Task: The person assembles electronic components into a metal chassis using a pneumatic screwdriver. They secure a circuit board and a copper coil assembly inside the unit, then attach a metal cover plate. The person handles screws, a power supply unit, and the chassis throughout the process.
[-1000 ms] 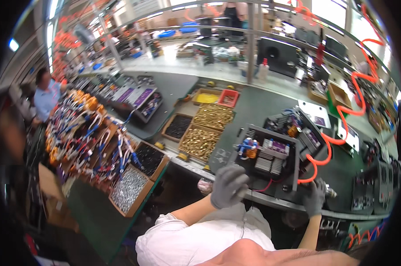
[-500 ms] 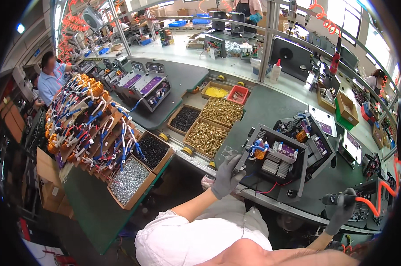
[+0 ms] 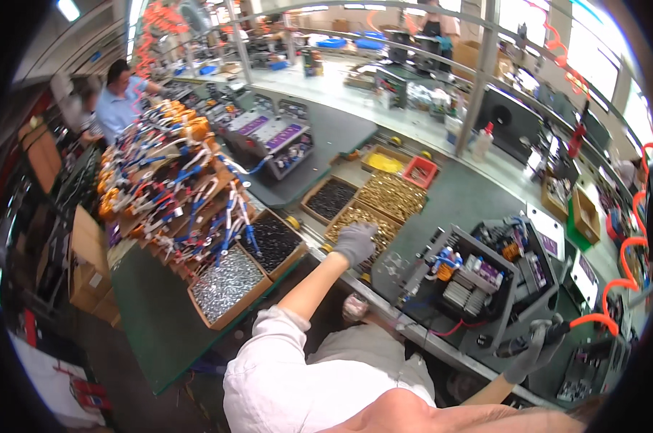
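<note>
Directly under and just ahead of the left grip (image 3: 355,245) lie the brass-coloured pieces (image 3: 357,215), loose in two adjoining cardboard boxes (image 3: 381,211); the left is the nearer hand, the right sits well apart. Left grip: fingers bent over the nearer box; cannot tell whether they pinch a piece. Right grip (image 3: 532,353): clamped around one dark hand driver (image 3: 512,348), long axis roughly crosswise, nose to the left of the grip, one orange hose (image 3: 593,319) leaving to its right. Count: two open housings (image 3: 507,296) on the desk (image 3: 449,195), to the right of the left grip and beyond the right one. Two lots of small black parts (image 3: 330,198), one ahead-left of the left grip, one farther left. One lot of silver screws (image 3: 225,285), left of and nearer the body than the left grip. One red tray (image 3: 413,182), ahead-right of it. Individual pieces too many to count.
</note>
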Demonstrator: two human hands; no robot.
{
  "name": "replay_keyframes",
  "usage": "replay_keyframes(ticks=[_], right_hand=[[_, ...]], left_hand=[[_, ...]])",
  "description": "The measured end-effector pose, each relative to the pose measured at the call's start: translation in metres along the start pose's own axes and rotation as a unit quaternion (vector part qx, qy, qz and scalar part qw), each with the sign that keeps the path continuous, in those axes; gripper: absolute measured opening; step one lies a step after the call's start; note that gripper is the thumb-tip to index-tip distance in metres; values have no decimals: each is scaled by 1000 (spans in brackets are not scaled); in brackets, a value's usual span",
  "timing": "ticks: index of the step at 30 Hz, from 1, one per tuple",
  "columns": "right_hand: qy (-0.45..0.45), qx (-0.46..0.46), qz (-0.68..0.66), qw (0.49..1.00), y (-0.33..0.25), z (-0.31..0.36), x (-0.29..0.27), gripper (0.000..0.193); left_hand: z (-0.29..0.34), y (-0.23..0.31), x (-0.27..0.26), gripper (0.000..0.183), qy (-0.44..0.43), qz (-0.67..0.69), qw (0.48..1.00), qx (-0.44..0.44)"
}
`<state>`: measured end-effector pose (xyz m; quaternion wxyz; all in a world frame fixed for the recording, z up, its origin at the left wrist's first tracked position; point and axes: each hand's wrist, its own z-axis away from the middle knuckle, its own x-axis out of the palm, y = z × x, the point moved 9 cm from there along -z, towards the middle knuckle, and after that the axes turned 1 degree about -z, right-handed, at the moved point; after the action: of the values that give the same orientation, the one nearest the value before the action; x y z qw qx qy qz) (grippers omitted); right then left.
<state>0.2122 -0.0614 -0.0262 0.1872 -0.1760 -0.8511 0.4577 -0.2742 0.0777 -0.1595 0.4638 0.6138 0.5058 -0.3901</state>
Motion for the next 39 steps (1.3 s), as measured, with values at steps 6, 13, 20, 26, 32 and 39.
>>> replay_keyframes(ticks=[6, 13, 20, 26, 32, 39], right_hand=[[-8, 0, 62, 998, -10, 15, 25, 40], [54, -33, -13, 998, -1, 13, -19, 44], [62, -54, -26, 996, -10, 16, -26, 46], [94, -59, -22, 994, -21, 26, -26, 46], [139, -60, -28, 988, -28, 32, -33, 45], [171, -110, 23, 979, 2, 45, -46, 49]], left_hand=[[-31, -16, 47, 27, -149, -78, 985, 31], [-28, -13, 30, 26, -156, 26, 987, 38], [-43, -49, 30, 23, -47, 177, 983, 15], [-25, -87, 18, 22, 30, 514, 828, -223], [-9, -91, 18, 22, -1, 612, 729, -306], [5, -65, 31, 15, -27, 823, 478, -308]])
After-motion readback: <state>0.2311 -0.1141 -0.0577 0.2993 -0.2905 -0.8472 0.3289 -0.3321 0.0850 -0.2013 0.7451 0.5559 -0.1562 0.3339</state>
